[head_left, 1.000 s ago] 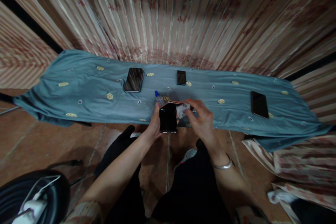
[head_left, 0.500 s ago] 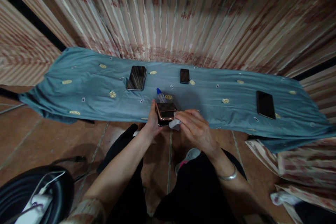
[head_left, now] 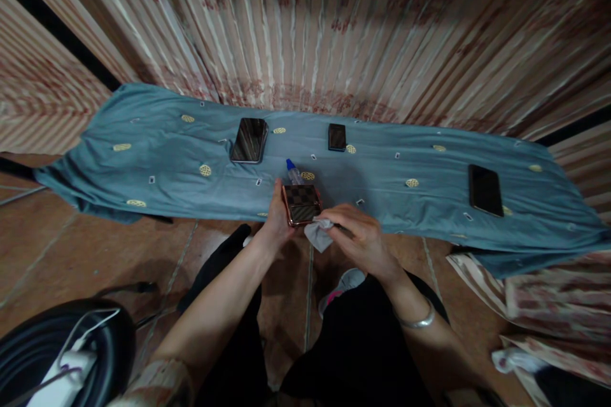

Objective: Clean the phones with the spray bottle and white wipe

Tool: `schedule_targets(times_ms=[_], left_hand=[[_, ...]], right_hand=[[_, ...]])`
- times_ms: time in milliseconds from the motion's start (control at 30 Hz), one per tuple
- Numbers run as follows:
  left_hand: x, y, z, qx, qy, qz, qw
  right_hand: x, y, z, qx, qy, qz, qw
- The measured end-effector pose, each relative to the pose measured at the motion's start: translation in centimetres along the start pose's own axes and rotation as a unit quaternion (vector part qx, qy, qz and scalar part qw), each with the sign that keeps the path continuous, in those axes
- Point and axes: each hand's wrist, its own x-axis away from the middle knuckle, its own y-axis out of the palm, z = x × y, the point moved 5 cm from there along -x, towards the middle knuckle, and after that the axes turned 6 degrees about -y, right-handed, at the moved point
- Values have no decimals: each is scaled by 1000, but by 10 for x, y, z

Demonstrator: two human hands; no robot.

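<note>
My left hand (head_left: 278, 216) is wrapped round a flip phone (head_left: 302, 203) with a checkered dark cover and a shiny rose-gold edge, held over the front edge of the blue cloth. Pinched in my right hand (head_left: 359, 235) is a pale cleaning cloth (head_left: 319, 235), which hangs at the phone's lower right corner. Whether the cloth touches the phone is hard to make out. Just behind the phone lies a clear bottle (head_left: 293, 171) with a blue cap, its lower end hidden by the phone.
The blue patterned cloth (head_left: 224, 194) covers a long narrow bench. On it lie a dark phone (head_left: 249, 140) at left, a small dark folded device (head_left: 337, 137) behind, and another phone (head_left: 485, 190) at right. Pleated curtain (head_left: 305, 32) rises behind. A black coil (head_left: 114, 343) with a white power strip (head_left: 62, 378) sits lower left.
The phone has tilted so that its checkered cover faces up more. My right hand has shifted slightly, and the cleaning cloth now hangs down more loosely.
</note>
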Motion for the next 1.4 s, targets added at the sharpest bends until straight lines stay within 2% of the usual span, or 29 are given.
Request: schedule_targets(times_ms=[133, 233, 333, 433, 567, 867, 1100, 1400], left_hand=[[-2, -2, 2, -2, 0, -4, 1000], [-1, -3, 4, -6, 8, -14, 1000], [1, -2, 4, -19, 20, -5, 1000], [5, -2, 1, -42, 31, 20, 998], [5, -2, -9, -60, 35, 31, 997], [4, 5, -29, -54, 7, -28, 998], [6, 6, -28, -63, -7, -4, 998], [1, -13, -22, -74, 28, -21, 997]], right_hand=[[-3, 1, -12, -90, 24, -50, 994], [-6, 1, -24, -174, 41, -92, 980], [-6, 3, -24, -199, 68, -95, 973], [-1, 6, -9, -141, 97, -34, 985], [6, 12, 5, -52, 87, 20, 995], [4, 10, 14, 140, 34, 67, 987], [4, 18, 10, 192, -19, 38, 981], [6, 40, -5, 150, -39, -14, 988]])
